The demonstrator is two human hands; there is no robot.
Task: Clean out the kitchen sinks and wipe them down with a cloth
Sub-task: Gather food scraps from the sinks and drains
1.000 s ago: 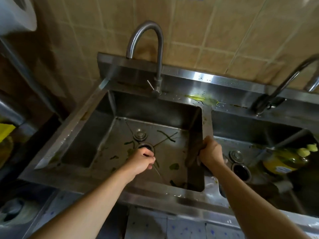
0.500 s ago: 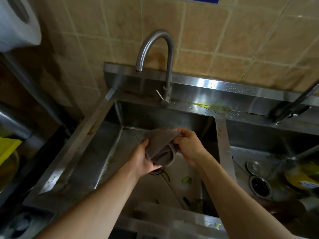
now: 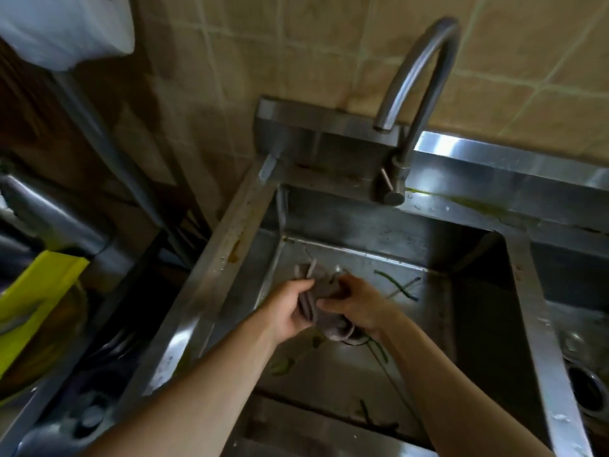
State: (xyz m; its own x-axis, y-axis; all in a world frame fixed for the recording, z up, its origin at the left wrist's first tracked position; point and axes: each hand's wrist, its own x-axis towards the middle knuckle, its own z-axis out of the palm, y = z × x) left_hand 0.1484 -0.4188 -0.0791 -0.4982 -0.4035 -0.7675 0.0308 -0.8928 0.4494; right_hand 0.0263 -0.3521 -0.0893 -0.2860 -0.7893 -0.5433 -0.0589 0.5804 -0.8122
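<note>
Both hands, left hand (image 3: 290,308) and right hand (image 3: 357,306), grip a bunched grey cloth (image 3: 324,305) over the left sink (image 3: 362,361); folding it flat should help sweep the green scraps (image 3: 397,286) toward the drain.

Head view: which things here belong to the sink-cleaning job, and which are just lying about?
In the job:
- grey cloth, gripped by left hand and right hand
- left sink basin
- green vegetable scraps on its floor
- right sink basin, partly in view
- faucet

Lying about:
- yellow board at far left
- white paper roll at top left
</note>
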